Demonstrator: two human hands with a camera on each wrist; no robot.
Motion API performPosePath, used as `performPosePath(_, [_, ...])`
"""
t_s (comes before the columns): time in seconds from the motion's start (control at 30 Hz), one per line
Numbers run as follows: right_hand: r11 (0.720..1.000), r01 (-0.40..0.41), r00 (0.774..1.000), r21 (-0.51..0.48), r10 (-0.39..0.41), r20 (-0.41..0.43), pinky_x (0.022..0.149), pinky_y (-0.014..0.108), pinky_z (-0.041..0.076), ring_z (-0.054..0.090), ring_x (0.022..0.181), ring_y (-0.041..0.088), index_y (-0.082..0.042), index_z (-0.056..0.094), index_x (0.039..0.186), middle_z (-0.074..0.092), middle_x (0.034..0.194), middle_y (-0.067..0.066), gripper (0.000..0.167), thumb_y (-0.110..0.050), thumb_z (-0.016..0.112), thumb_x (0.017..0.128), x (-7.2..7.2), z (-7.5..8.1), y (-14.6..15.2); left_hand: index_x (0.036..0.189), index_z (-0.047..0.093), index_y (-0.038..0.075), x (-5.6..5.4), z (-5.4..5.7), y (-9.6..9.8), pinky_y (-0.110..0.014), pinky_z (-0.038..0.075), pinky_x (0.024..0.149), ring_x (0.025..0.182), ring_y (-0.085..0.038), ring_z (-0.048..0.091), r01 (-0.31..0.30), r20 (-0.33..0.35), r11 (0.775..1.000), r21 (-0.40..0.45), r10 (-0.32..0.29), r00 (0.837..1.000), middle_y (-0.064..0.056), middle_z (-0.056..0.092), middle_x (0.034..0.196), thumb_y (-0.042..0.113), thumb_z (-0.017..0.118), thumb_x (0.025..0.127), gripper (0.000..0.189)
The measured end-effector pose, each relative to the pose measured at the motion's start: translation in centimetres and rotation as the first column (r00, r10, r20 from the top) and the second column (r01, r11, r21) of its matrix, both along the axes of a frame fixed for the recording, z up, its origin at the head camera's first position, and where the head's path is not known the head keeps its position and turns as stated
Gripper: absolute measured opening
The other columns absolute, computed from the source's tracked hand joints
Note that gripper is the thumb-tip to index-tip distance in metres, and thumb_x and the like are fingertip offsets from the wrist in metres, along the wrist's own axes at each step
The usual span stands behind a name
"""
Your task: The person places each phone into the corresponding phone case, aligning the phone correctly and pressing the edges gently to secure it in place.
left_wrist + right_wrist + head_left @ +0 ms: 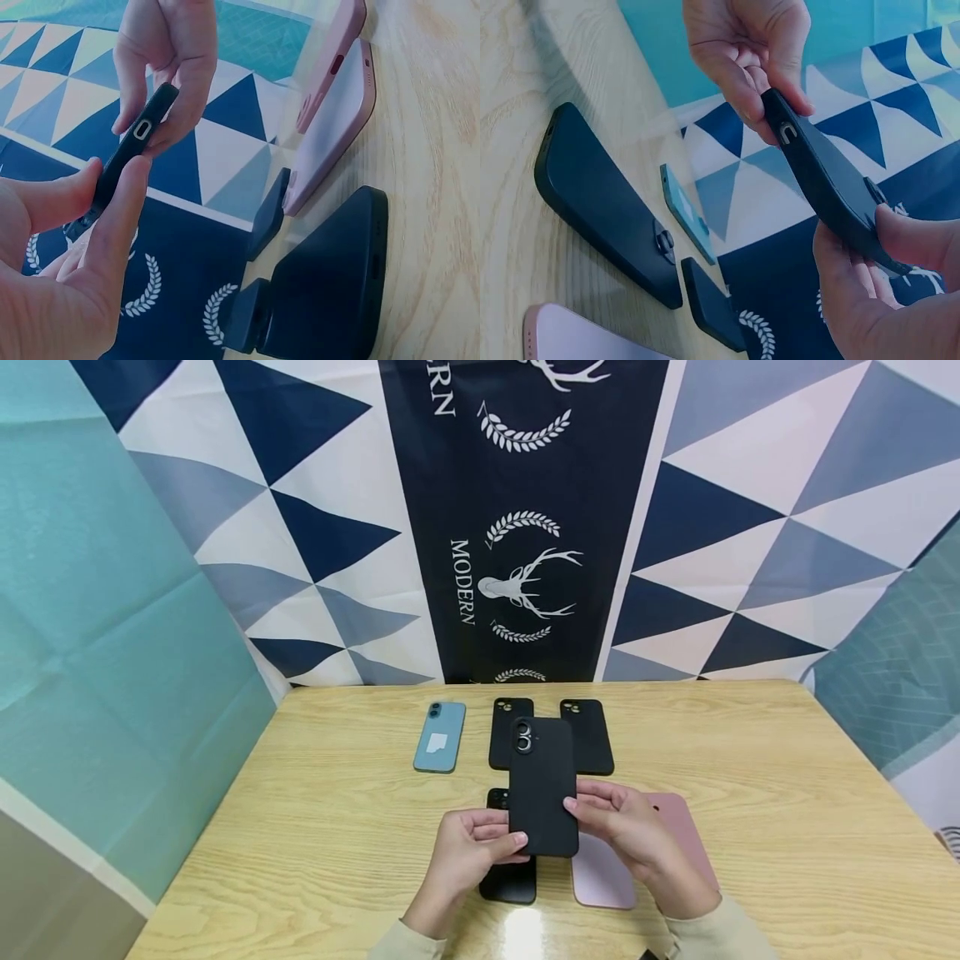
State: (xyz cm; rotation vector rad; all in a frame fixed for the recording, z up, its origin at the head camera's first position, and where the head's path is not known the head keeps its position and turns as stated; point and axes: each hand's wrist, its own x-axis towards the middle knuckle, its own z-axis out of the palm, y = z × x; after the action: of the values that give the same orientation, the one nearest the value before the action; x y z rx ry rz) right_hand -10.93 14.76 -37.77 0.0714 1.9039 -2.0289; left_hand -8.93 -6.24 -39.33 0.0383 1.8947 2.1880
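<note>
Case (543, 802), black, up off wood-grain table (322, 843), midway between table's left and right edges. Left hand (468, 856) grips case at lower left corner, right hand (626, 827) at right side; thumbs (573, 804) on camera side, fingers (483, 817) behind. Teal phone (450, 727) and two black covers (592, 743) near back edge. Patterned cloth (517, 485) hangs behind, teal sheet (112, 610) past left edge.
</note>
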Motion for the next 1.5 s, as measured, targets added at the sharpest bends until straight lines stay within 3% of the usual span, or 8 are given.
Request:
performPosePath(0.33, [0.986, 0.165, 0.986, 0.035, -0.166, 0.024, 0.075, 0.019, 0.057, 0.067, 0.078, 0.000, 0.016, 0.043, 0.132, 0.072, 0.081, -0.011, 0.053, -0.004, 0.064, 0.088, 1.0, -0.3, -0.6, 0.104, 0.061, -0.019, -0.4, 0.0, -0.2, -0.042, 0.061, 0.070, 0.065, -0.007, 0.068, 0.070, -0.001, 0.997, -0.043, -0.070, 0.998, -0.028, 0.071, 0.086, -0.013, 0.070, 0.076, 0.030])
performPosePath(0.57, [0.985, 0.168, 0.985, 0.030, -0.169, 0.020, 0.075, 0.021, 0.057, 0.068, 0.078, 0.001, 0.015, 0.046, 0.131, 0.072, 0.084, -0.011, 0.052, -0.005, 0.066, 0.087, 1.4, 0.0, -0.9, 0.108, 0.064, -0.014, -0.8, 0.4, -0.4, -0.034, 0.061, 0.072, 0.079, -0.014, 0.071, 0.074, -0.004, 0.983, -0.168, -0.076, 0.997, -0.029, 0.071, 0.098, 0.008, 0.070, 0.085, 0.032])
performPosePath(0.73, [0.990, 0.137, 0.990, 0.024, -0.138, 0.019, 0.075, 0.021, 0.058, 0.069, 0.079, 0.002, 0.015, 0.046, 0.131, 0.074, 0.087, -0.009, 0.052, -0.006, 0.066, 0.088, 1.7, 0.1, -1.0, 0.111, 0.066, -0.009, -1.1, 1.1, -0.3, -0.030, 0.061, 0.074, 0.083, -0.012, 0.071, 0.018, -0.028, 0.984, -0.178, -0.023, 0.999, -0.025, 0.072, 0.100, 0.015, 0.071, 0.087, 0.034])
performPosePath(1.0, [0.992, 0.127, 0.992, 0.020, -0.127, -0.014, 0.074, 0.021, 0.058, 0.068, 0.080, 0.002, 0.017, 0.046, 0.130, 0.072, 0.087, -0.008, 0.052, -0.003, 0.066, 0.086, 1.8, 0.3, -1.3, 0.115, 0.065, -0.006, -1.4, 2.1, -0.3, -0.029, 0.060, 0.076, 0.087, -0.014, 0.072, -0.066, -0.055, 0.988, -0.143, 0.059, 0.997, -0.022, 0.073, 0.103, 0.012, 0.071, 0.085, 0.035])
performPosePath(1.3, [0.987, 0.153, 0.988, 0.056, -0.153, 0.000, 0.074, 0.021, 0.058, 0.067, 0.080, 0.002, 0.017, 0.046, 0.130, 0.071, 0.089, -0.004, 0.054, -0.004, 0.068, 0.085, 2.1, -0.1, -1.5, 0.111, 0.066, -0.008, -1.2, 1.8, -0.1, -0.027, 0.060, 0.073, 0.080, -0.009, 0.071, -0.112, -0.025, 0.989, -0.100, 0.110, 0.994, -0.023, 0.073, 0.100, 0.007, 0.073, 0.082, 0.034])
performPosePath(1.5, [0.993, 0.104, 0.995, 0.050, -0.104, -0.003, 0.075, 0.020, 0.057, 0.067, 0.081, 0.002, 0.017, 0.043, 0.132, 0.072, 0.091, -0.005, 0.058, -0.008, 0.069, 0.086, 2.1, -0.4, -1.5, 0.106, 0.068, -0.010, -1.0, 1.6, 0.0, -0.026, 0.059, 0.068, 0.075, -0.008, 0.070, -0.182, -0.003, 0.979, -0.093, 0.183, 0.983, -0.023, 0.073, 0.097, 0.005, 0.075, 0.079, 0.032])
